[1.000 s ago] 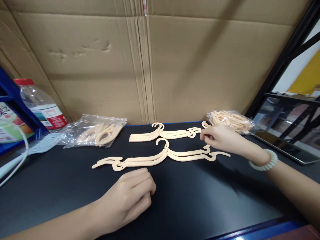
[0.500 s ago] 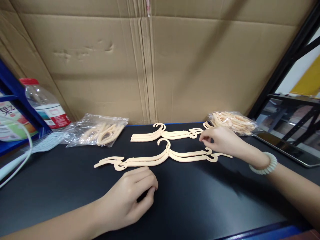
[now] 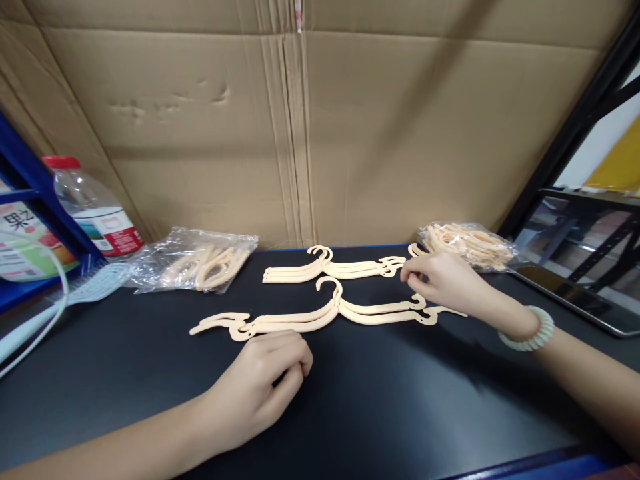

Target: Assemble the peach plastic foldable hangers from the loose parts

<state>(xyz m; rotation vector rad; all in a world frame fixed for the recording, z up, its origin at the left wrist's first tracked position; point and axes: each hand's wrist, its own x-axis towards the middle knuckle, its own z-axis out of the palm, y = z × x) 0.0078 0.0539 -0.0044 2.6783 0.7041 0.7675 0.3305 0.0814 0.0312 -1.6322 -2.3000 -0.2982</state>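
Observation:
Two stacks of cream plastic hangers lie on the black table (image 3: 380, 400). The near stack (image 3: 320, 315) is long and spread out; the far stack (image 3: 330, 267) lies just behind it. My left hand (image 3: 260, 390) rests on the table just in front of the near stack, fingers curled loosely into a fist with nothing visible in them. My right hand (image 3: 440, 280), with a pale bead bracelet (image 3: 527, 330) on the wrist, pinches at the right end of the far stack, beside a clear bag of hangers (image 3: 467, 243).
A second clear bag of hangers (image 3: 197, 263) lies at the back left. A water bottle (image 3: 93, 210) with a red cap stands by a blue rack (image 3: 30, 193). Cardboard (image 3: 300, 120) walls the back. A tablet (image 3: 575, 293) lies at the right.
My left hand's fingers opened slightly, then curled back in. My right hand stayed at the right end of the far stack. The view shifted a little.

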